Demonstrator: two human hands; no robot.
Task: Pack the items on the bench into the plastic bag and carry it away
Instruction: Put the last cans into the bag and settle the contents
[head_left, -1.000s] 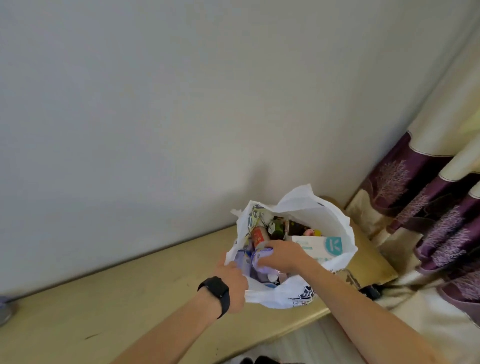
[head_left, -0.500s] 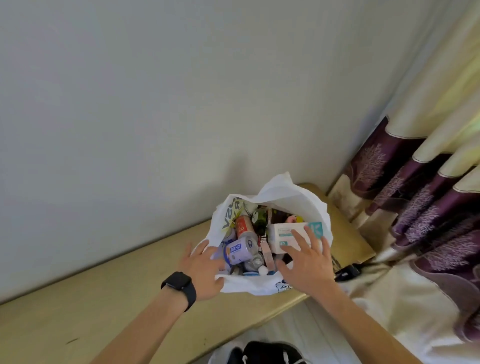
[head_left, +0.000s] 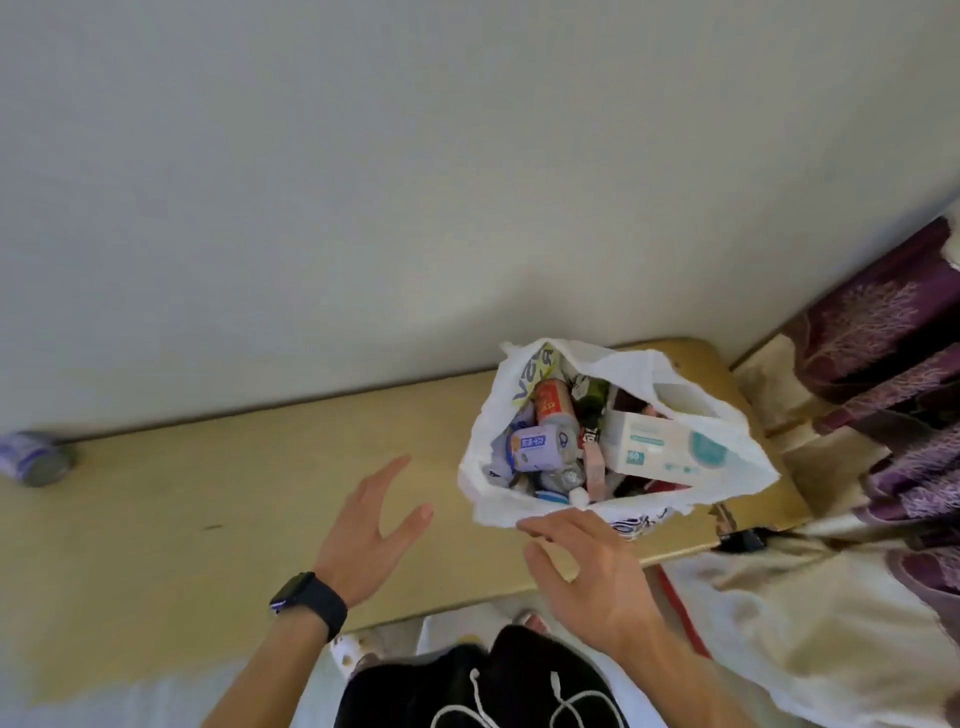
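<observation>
White plastic bag stands packed at the right end of the surface, just beyond your right hand. Both hands' fingers are spread, holding nothing. A purple can waits far left, nearer your left hand.

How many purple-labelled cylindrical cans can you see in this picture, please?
2. One purple-labelled can lies inside the white plastic bag, near its left side; the other can lies at the far left end of the pale wooden bench. More may be hidden in the bag.
</observation>
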